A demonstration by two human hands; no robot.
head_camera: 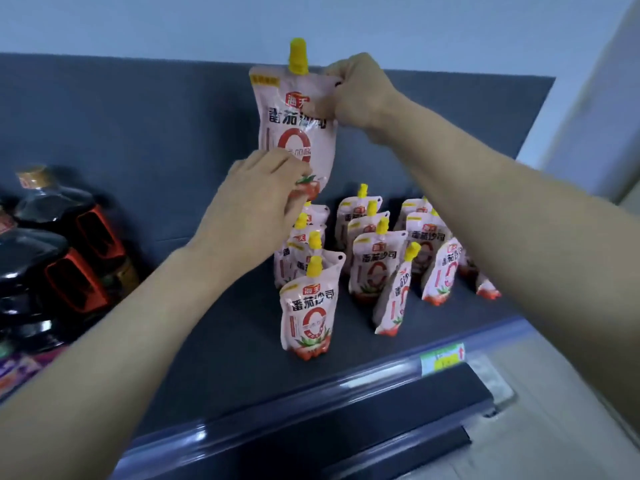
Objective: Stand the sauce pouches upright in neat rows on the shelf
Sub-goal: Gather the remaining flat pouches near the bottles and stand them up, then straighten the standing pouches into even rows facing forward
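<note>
the person holds one sauce pouch (294, 126) up in the air, above the shelf (221, 341) and in front of its dark back panel (138, 133). the right hand (356, 91) pinches the pouch's top right corner, just beside the yellow cap (298, 57), with its fingers curled tight on the film. the left hand (266, 192) grasps the bottom of the same pouch, fingers curled over the lower edge near the printed tomato. the pouch hangs upright with its label facing the camera, clear of the shelf floor. below it the other pouches (375, 268) stand on the shelf in three rows running front to back. the front pouch (306, 306) of the left row stands upright, nearest the shelf edge. a tilted pouch (393, 296) at the front of the middle row is turned side-on and leans to the right, and a second leaning pouch (441, 271) stands in the right row. part of the right row is hidden behind the right forearm. at the left of the shelf stand dark bottles (52, 244) with red handles. a green and yellow price tag (443, 358) sits on the shelf's front rail.
</note>
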